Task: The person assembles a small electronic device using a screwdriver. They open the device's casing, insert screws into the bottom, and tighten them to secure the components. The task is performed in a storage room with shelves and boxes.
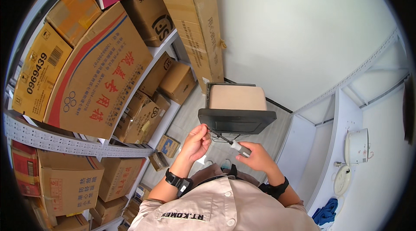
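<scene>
My right hand [258, 158] is wrapped round the handle of a screwdriver [241, 149], grey and white with a thin dark shaft pointing left. My left hand [197, 144] is closed in a pinch at the shaft's tip; whatever its fingers hold there is too small to make out. Just beyond both hands stands a piece with a black, tilted panel [236, 121] and a beige, box-like part [236, 96] in a black frame behind it. Its lower part is mostly hidden. Both my wrists wear black bands.
Metal shelving [65, 137] full of cardboard boxes [97, 75] rises on the left. A tall carton [195, 27] leans by the white wall. To the right, white shelves hold a round white container [357, 146], a lid [342, 180] and blue cloth [326, 212]. Small boxes [168, 146] lie low at left.
</scene>
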Action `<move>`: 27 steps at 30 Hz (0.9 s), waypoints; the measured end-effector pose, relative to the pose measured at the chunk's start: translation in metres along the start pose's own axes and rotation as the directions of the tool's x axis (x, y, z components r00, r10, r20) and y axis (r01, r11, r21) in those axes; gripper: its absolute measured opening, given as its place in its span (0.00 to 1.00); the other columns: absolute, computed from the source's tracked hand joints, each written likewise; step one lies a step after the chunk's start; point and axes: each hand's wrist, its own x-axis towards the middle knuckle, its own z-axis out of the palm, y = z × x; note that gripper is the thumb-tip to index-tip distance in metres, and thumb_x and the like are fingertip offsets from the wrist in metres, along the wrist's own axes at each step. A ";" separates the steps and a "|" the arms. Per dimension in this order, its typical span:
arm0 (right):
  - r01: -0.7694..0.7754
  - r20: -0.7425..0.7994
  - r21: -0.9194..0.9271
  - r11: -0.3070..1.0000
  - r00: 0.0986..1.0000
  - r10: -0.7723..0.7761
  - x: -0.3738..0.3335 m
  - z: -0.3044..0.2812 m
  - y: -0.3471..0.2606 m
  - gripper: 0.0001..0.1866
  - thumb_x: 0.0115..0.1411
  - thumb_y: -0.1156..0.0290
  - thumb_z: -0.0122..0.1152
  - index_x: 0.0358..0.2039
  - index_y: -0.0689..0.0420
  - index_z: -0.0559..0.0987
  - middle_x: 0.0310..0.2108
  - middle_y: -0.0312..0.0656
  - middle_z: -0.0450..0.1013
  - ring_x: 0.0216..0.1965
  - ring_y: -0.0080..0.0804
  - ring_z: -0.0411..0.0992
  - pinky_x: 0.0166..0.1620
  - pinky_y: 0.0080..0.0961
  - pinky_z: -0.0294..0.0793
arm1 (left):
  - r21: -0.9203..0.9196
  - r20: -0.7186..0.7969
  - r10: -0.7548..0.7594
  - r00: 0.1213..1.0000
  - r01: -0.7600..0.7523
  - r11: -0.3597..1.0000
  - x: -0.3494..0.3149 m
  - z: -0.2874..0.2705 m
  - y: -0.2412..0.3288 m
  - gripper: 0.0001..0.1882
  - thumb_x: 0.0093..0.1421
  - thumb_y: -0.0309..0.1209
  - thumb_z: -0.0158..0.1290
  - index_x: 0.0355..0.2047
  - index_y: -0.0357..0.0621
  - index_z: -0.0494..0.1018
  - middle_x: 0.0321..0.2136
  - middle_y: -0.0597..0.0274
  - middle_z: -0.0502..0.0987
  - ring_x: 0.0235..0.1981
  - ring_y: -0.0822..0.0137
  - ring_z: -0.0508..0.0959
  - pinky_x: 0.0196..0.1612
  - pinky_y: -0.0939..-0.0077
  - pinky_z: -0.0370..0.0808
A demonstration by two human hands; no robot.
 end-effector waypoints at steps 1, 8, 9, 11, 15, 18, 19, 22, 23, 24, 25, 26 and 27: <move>0.000 0.002 0.001 1.000 1.000 0.000 0.000 -0.001 0.000 0.21 0.49 0.70 0.68 0.44 0.63 0.76 0.27 0.45 0.74 0.27 0.27 0.68 0.34 0.25 0.70 | -0.008 0.004 -0.007 1.000 0.007 1.000 0.001 -0.001 -0.001 0.08 0.63 0.34 0.52 0.34 0.43 0.74 0.25 0.72 0.70 0.21 0.80 0.62 0.23 0.87 0.59; -0.082 0.039 -0.046 0.996 0.996 0.084 0.000 -0.011 -0.011 0.22 0.50 0.69 0.68 0.45 0.62 0.76 0.27 0.43 0.73 0.28 0.27 0.69 0.34 0.25 0.71 | 0.068 -0.011 0.008 1.000 -0.007 0.998 0.004 0.010 0.002 0.06 0.62 0.32 0.54 0.35 0.44 0.74 0.24 0.73 0.70 0.20 0.80 0.61 0.22 0.87 0.58; -0.109 0.067 -0.043 0.993 0.992 0.111 0.000 -0.013 -0.009 0.23 0.50 0.69 0.68 0.46 0.62 0.75 0.28 0.43 0.74 0.29 0.27 0.70 0.35 0.25 0.71 | 0.095 -0.013 0.019 1.000 -0.017 0.995 0.004 0.013 0.003 0.05 0.62 0.32 0.54 0.35 0.44 0.75 0.24 0.73 0.70 0.20 0.80 0.61 0.22 0.87 0.58; -0.093 0.069 0.024 0.995 0.993 0.091 0.000 -0.013 -0.001 0.25 0.50 0.69 0.69 0.48 0.62 0.73 0.31 0.42 0.74 0.32 0.26 0.70 0.37 0.25 0.71 | 0.138 -0.012 0.038 0.999 -0.036 0.990 0.005 0.012 0.004 0.05 0.62 0.31 0.54 0.36 0.45 0.75 0.24 0.74 0.70 0.20 0.81 0.62 0.22 0.87 0.58; 0.004 0.058 0.180 0.984 0.998 -0.015 0.002 -0.013 0.014 0.27 0.50 0.69 0.69 0.49 0.60 0.69 0.38 0.40 0.72 0.38 0.26 0.70 0.41 0.25 0.71 | 0.153 -0.035 0.047 0.998 -0.041 0.987 0.009 0.014 0.003 0.05 0.62 0.30 0.54 0.36 0.45 0.74 0.23 0.74 0.69 0.20 0.81 0.62 0.22 0.87 0.58; -0.012 0.078 0.189 0.982 0.997 -0.003 0.005 -0.019 0.010 0.26 0.50 0.67 0.70 0.46 0.60 0.69 0.40 0.42 0.71 0.43 0.32 0.69 0.45 0.29 0.70 | 0.182 -0.053 0.054 0.997 -0.044 0.982 0.010 0.013 0.003 0.05 0.62 0.30 0.54 0.36 0.44 0.73 0.22 0.74 0.68 0.19 0.81 0.61 0.22 0.87 0.59; -0.025 0.079 0.187 0.982 0.997 0.011 0.006 -0.020 0.009 0.25 0.49 0.66 0.70 0.45 0.60 0.69 0.41 0.43 0.70 0.45 0.35 0.69 0.47 0.31 0.70 | 0.181 -0.082 0.056 0.995 -0.040 0.983 0.011 0.013 0.002 0.05 0.62 0.31 0.54 0.35 0.44 0.73 0.22 0.74 0.68 0.19 0.81 0.61 0.22 0.87 0.58; -0.032 0.077 0.210 0.977 0.997 0.016 0.007 -0.023 0.003 0.25 0.51 0.67 0.68 0.47 0.60 0.69 0.42 0.44 0.71 0.45 0.35 0.69 0.49 0.32 0.69 | 0.169 -0.175 0.053 0.983 -0.023 0.985 0.014 0.012 -0.002 0.05 0.62 0.32 0.54 0.34 0.44 0.73 0.24 0.72 0.69 0.19 0.81 0.62 0.21 0.88 0.58; -0.013 0.080 0.195 0.981 0.997 -0.003 0.006 -0.023 0.003 0.25 0.51 0.67 0.67 0.47 0.59 0.69 0.42 0.44 0.71 0.45 0.35 0.69 0.48 0.32 0.69 | 0.159 -0.211 0.045 0.977 -0.012 0.987 0.016 0.012 -0.003 0.05 0.62 0.32 0.54 0.34 0.44 0.73 0.24 0.72 0.69 0.19 0.82 0.62 0.21 0.88 0.58; 0.007 0.083 0.180 0.984 0.996 -0.022 0.005 -0.023 0.004 0.25 0.51 0.68 0.67 0.48 0.59 0.69 0.43 0.44 0.70 0.46 0.35 0.69 0.48 0.33 0.69 | 0.149 -0.245 0.037 0.969 0.000 0.989 0.018 0.012 -0.005 0.06 0.62 0.32 0.54 0.34 0.44 0.73 0.25 0.71 0.69 0.19 0.82 0.63 0.21 0.88 0.57; 0.020 0.094 0.177 0.984 0.995 -0.037 0.004 -0.017 0.007 0.25 0.52 0.68 0.66 0.48 0.59 0.69 0.43 0.44 0.70 0.46 0.35 0.69 0.48 0.33 0.70 | 0.133 -0.272 0.028 0.962 0.009 0.991 0.017 0.006 -0.007 0.06 0.62 0.32 0.55 0.34 0.44 0.73 0.25 0.71 0.69 0.19 0.82 0.63 0.21 0.88 0.57; 0.013 0.094 0.197 0.980 0.995 -0.032 0.003 -0.012 0.011 0.24 0.52 0.69 0.65 0.49 0.59 0.69 0.42 0.45 0.71 0.45 0.37 0.71 0.48 0.32 0.70 | 0.117 -0.298 0.017 0.955 0.019 0.993 0.017 -0.001 -0.010 0.06 0.62 0.32 0.55 0.34 0.44 0.73 0.25 0.70 0.70 0.18 0.82 0.63 0.20 0.88 0.57; 0.025 0.087 0.180 0.983 0.995 -0.041 0.005 -0.011 0.014 0.24 0.52 0.70 0.65 0.49 0.59 0.69 0.42 0.44 0.71 0.45 0.35 0.70 0.48 0.31 0.70 | 0.102 -0.322 0.004 0.947 0.030 0.994 0.019 -0.007 -0.012 0.06 0.61 0.32 0.55 0.34 0.43 0.72 0.26 0.70 0.70 0.18 0.82 0.63 0.20 0.88 0.57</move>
